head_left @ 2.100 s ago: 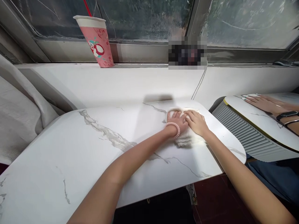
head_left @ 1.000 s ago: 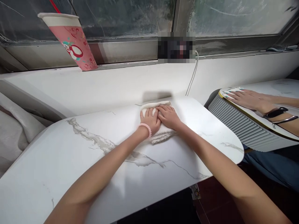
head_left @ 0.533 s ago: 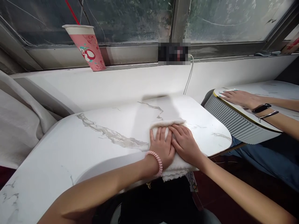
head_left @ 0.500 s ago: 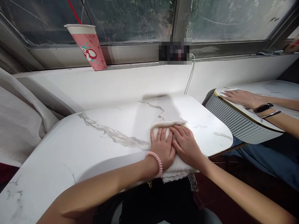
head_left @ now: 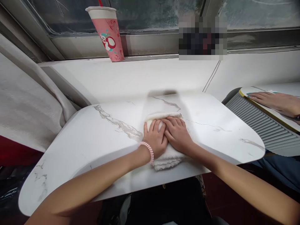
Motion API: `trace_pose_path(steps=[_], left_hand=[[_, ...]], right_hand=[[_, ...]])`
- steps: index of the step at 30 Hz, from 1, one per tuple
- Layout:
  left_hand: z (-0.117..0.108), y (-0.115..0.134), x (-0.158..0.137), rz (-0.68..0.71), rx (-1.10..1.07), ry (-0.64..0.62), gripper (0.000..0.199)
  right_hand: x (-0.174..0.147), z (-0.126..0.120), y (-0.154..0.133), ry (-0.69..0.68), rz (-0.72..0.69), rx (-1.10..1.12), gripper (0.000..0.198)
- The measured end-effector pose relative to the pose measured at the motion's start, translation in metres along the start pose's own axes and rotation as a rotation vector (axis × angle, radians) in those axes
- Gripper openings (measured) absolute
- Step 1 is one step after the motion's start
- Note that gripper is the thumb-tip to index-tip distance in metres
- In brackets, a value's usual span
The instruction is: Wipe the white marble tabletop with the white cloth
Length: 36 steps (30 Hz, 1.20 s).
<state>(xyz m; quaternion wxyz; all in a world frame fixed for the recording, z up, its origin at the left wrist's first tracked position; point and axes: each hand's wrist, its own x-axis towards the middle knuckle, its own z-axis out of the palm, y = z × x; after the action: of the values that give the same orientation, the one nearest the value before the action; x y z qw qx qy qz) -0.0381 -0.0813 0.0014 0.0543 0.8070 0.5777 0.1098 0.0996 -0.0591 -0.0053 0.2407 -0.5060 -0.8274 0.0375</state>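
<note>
A folded white towel lies on the white marble-patterned tabletop. My left hand, with a pink coiled band at its wrist, rests palm down on the towel, fingers spread forward. Close against it, my right hand also presses flat on the towel, its fingers stretched out and near the left hand's. The two thumbs meet or overlap between the hands. Both palms hide the middle of the cloth; its ragged near edge and rolled far edge show.
On the window ledge stands a pink paper cup with a red straw, beside a blurred-out patch. A curtain hangs at the left. Another person's hand lies on a neighbouring table with ribbed sides. Thin cables run down the wall.
My hands and the towel have slid away from the table's front edge, toward the window. The view has turned left, and less of the other person's arm shows.
</note>
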Motion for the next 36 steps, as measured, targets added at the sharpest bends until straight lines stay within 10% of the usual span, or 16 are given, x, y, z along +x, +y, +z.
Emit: trace_pose_path(steps=[19, 27, 36], left_hand=[[-0.002, -0.113, 0.143, -0.112, -0.076, 0.124, 0.045], [-0.006, -0.134, 0.136, -0.15, -0.053, 0.118, 0.045], [-0.015, -0.118, 0.065, -0.229, 0.028, 0.116, 0.049]], right_hand=[[0.183, 0.063, 0.033, -0.054, 0.032, -0.002, 0.042], [0.191, 0.078, 0.01, -0.026, 0.058, -0.062, 0.04], [0.142, 0.073, -0.029, -0.013, -0.09, 0.015, 0.041]])
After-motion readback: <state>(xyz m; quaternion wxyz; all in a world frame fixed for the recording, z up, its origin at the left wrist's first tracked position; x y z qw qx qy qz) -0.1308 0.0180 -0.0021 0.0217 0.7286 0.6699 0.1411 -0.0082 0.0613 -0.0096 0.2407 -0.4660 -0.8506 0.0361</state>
